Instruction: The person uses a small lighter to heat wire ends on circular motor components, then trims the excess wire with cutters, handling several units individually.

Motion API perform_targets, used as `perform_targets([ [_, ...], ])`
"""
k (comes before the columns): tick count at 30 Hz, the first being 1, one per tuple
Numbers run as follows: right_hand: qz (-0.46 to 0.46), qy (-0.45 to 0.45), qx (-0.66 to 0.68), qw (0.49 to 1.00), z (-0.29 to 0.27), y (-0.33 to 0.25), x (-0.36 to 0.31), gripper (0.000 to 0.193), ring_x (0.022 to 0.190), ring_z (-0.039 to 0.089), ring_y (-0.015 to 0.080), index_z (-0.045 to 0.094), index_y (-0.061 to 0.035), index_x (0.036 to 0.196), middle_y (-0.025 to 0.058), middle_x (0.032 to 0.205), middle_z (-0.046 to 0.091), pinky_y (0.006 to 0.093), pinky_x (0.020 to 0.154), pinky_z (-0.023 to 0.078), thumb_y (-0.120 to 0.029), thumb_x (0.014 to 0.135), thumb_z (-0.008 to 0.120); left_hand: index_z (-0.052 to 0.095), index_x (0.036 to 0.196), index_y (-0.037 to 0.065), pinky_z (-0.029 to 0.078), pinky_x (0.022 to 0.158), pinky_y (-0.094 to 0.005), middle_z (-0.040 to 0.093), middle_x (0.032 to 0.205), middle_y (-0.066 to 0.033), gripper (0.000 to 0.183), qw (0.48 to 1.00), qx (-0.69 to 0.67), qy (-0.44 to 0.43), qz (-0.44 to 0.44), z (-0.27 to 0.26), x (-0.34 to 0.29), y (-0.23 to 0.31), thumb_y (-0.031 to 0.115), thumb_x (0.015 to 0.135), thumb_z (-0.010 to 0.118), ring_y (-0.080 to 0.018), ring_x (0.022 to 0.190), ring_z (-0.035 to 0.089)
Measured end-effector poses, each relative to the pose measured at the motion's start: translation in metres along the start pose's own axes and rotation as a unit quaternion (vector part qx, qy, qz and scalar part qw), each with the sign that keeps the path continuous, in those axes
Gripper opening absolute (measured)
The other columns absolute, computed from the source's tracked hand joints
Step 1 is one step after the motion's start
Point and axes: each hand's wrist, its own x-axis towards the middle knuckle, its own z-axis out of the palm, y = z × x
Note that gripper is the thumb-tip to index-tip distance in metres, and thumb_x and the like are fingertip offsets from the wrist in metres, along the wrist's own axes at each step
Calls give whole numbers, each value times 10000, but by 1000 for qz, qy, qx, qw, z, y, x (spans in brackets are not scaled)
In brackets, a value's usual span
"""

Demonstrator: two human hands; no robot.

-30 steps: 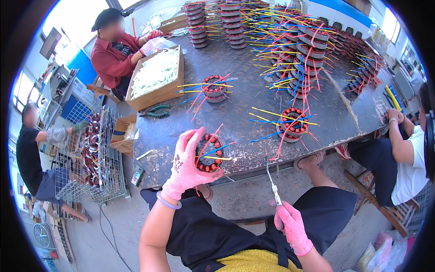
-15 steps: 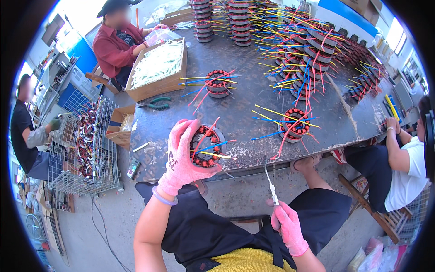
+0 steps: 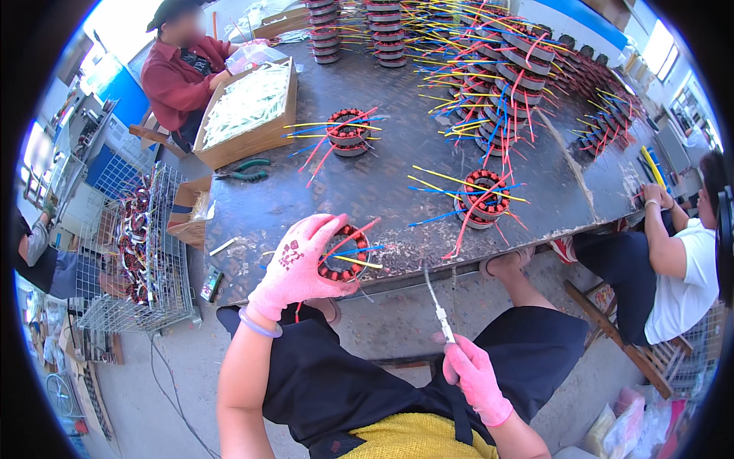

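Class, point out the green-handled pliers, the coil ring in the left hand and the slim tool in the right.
Green-handled pliers [image 3: 249, 177]: head view, on the lower handle.
Coil ring [image 3: 352, 271]: head view, on its lower red windings.
Slim tool [image 3: 441, 314]: head view, on its white section.

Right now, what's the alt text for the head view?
Pink-gloved left fingers hold a wire-wound ring with red, blue and yellow leads, while the right fingers hold a slim white tool. On the dark table stand two similar rings, stacks of more, and a box of pale strips.
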Motion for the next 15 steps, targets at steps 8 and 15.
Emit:
perform_targets([
  [8,24,-24,9,999,-2,14,3,369,612,418,38,561,14,1328,-54,684,480,206,567,326,-221,1047,516,492,1424,56,362,1127,-468,532,1382,-161,981,998,-1,-56,43,14,-1,-15,336,576,895,-372,1297,491],
  [15,47,-42,13,998,-1,17,6,372,636,463,49,571,-6,1330,-57,704,476,222,582,367,-246,1053,515,497,1433,92,338,1148,-485,522,1371,-150,978,997,18,-76,0,11,2,-7,315,568,896,-386,1320,460],
])
